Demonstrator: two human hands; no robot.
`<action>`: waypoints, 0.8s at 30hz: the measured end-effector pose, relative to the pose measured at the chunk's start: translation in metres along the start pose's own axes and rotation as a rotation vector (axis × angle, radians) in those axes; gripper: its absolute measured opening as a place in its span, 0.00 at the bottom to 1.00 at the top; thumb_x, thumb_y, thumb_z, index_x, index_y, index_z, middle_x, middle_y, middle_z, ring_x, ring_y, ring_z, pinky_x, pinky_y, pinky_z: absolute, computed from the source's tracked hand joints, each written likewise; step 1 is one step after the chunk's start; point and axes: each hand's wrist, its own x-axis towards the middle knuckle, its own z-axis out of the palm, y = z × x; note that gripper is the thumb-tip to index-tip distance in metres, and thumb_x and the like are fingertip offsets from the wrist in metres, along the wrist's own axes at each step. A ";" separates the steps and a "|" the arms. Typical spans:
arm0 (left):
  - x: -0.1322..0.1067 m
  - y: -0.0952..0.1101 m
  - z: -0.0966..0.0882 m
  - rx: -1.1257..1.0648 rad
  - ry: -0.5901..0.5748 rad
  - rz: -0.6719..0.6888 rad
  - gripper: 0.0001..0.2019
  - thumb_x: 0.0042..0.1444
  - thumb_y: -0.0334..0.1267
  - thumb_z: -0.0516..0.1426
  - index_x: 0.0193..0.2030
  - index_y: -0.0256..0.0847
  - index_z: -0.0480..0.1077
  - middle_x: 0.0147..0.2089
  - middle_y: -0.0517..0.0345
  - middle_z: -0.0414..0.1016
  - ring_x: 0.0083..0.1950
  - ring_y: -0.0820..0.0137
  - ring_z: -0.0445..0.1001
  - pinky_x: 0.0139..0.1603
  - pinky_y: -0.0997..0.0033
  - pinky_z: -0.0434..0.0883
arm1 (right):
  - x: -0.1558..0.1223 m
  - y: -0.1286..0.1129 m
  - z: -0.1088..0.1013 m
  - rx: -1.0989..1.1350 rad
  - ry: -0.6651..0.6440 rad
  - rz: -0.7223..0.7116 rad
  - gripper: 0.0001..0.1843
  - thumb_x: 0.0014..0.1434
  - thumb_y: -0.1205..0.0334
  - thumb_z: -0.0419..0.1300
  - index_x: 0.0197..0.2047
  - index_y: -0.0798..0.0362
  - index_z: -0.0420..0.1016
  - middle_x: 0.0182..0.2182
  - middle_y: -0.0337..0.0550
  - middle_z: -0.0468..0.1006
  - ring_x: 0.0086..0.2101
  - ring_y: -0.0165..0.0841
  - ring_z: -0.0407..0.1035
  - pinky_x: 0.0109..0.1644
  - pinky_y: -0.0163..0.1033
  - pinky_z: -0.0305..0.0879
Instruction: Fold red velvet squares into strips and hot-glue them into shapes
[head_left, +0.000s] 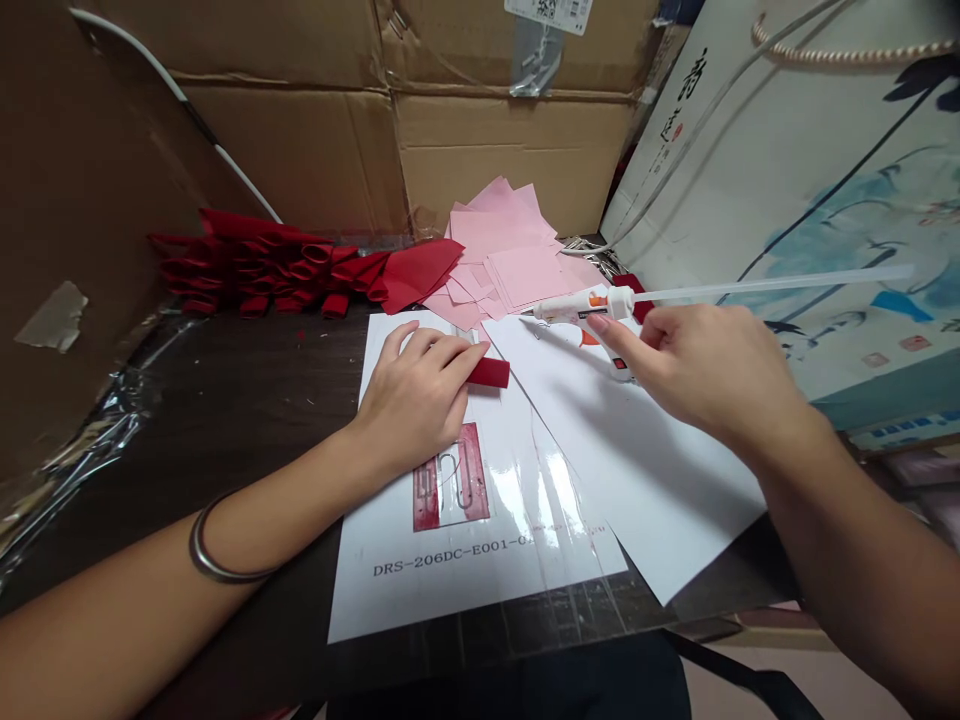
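Observation:
My left hand (416, 395) lies palm down on a white printed sheet (375, 600), its fingers closed over a small red folded strip (490, 374). Only the right end of that strip shows past the fingertips. In my right hand (705, 365) is a white and orange hot glue gun (577, 305), its nozzle pointing left over the papers. My thumb rests along its body, and the other fingers are curled and partly hidden. From the gun's back a long translucent glue stick (772, 285) sticks out to the right.
Behind my left hand, several red folded pieces (285, 265) sit in a row. Pink paper squares (510, 245) are heaped at the back, beside metal clips (596, 255). Another white sheet (675, 520) lies at right. Cardboard (517, 160) walls the back; a grey cable (675, 165) hangs right.

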 end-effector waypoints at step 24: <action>0.003 -0.024 0.003 -0.471 -0.207 0.028 0.17 0.57 0.30 0.53 0.53 0.36 0.72 0.50 0.50 0.74 0.51 0.62 0.67 0.55 0.59 0.66 | 0.016 0.018 0.020 0.883 -0.224 -0.103 0.20 0.60 0.42 0.59 0.32 0.52 0.75 0.17 0.37 0.71 0.19 0.30 0.66 0.22 0.38 0.55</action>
